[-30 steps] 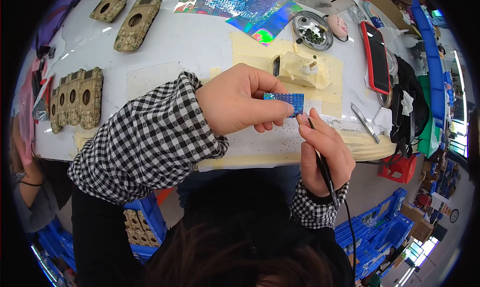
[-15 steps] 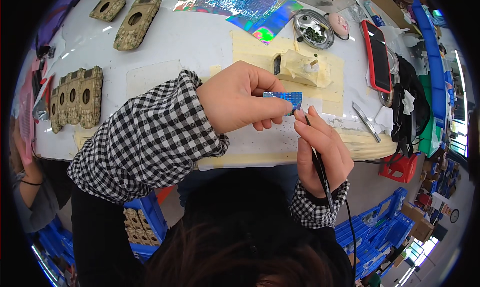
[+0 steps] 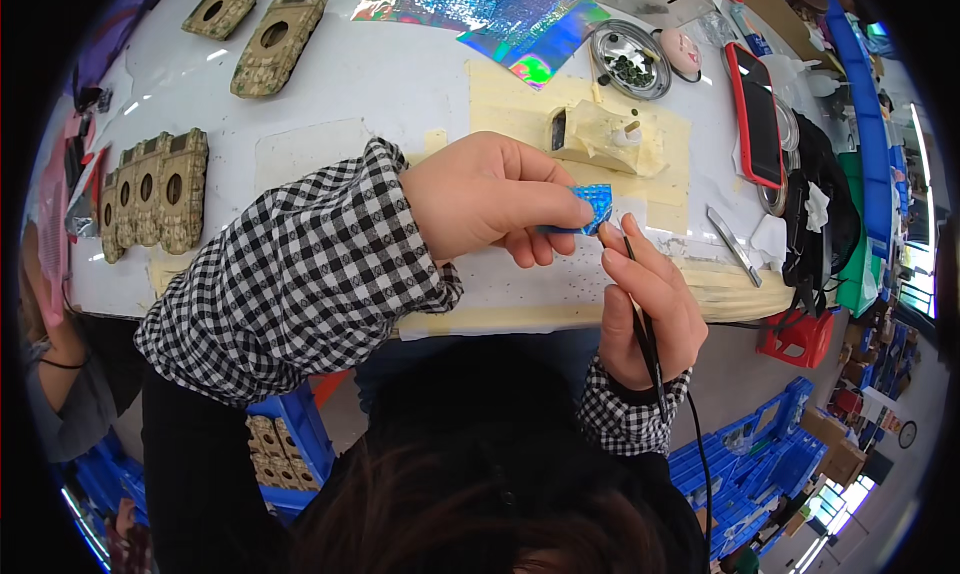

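Thumb and fingers of my left hand point(image 3: 490, 194) pinch a small piece of shiny blue holographic film point(image 3: 597, 200); part of it is hidden behind the thumb. My right hand point(image 3: 660, 314) is closed around slim black tweezers point(image 3: 651, 354), with their tips pointing up close to the film's lower right corner. Whether the tips touch the film I cannot tell. Just beyond my hands, a block wrapped in masking tape point(image 3: 600, 139) has a small peg standing up on it.
Larger holographic sheets point(image 3: 535, 24) lie at the back, beside a round dish point(image 3: 632, 62) of small dark green parts. Camouflage model tank hulls point(image 3: 155, 194) stand at left. To the right are a red-cased phone point(image 3: 755, 114), a metal blade-like tool point(image 3: 733, 244) and a black bag point(image 3: 820, 204).
My left hand has shifted slightly right and tilted the film, so less of it shows past the thumb. My right hand has moved slightly, still holding the tweezers.
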The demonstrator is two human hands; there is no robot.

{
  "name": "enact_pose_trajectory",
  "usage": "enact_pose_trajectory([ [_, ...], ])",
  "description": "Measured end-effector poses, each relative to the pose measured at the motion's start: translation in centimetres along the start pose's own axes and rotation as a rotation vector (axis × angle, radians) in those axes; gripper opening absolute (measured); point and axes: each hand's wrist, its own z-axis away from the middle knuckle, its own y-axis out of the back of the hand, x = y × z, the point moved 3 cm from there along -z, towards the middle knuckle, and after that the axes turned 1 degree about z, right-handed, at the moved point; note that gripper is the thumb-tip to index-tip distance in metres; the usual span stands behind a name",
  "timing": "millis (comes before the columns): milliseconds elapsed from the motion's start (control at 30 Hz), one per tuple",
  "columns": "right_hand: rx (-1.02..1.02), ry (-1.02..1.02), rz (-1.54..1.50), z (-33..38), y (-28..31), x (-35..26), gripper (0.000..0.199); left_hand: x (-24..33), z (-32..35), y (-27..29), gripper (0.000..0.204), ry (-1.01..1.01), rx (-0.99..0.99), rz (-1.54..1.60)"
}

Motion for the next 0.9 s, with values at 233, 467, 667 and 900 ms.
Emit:
enact_pose_trajectory([
  [233, 0.011, -0.004, -0.028, 0.09, -0.18, 0.17, 0.024, 0.0, 0.07, -0.01, 0.022, -0.007, 0.002, 0.003],
  [467, 0.06, 0.061, 0.027, 0.11, -0.69, 0.24, 0.027, -0.12, -0.07, 0.03, 0.021, -0.03, 0.04, -0.052],
  [667, 0.002, 0.12, 0.181, 0.02, -0.39, 0.05, 0.038, -0.07, 0.02, 0.01, 0.02, -0.038, 0.048, -0.026],
  [900, 0.014, 0.145, 0.271, 0.28, -0.39, -0.07, 0.032, 0.01, 0.11, 0.0, 0.019, -0.031, 0.054, -0.024],
])
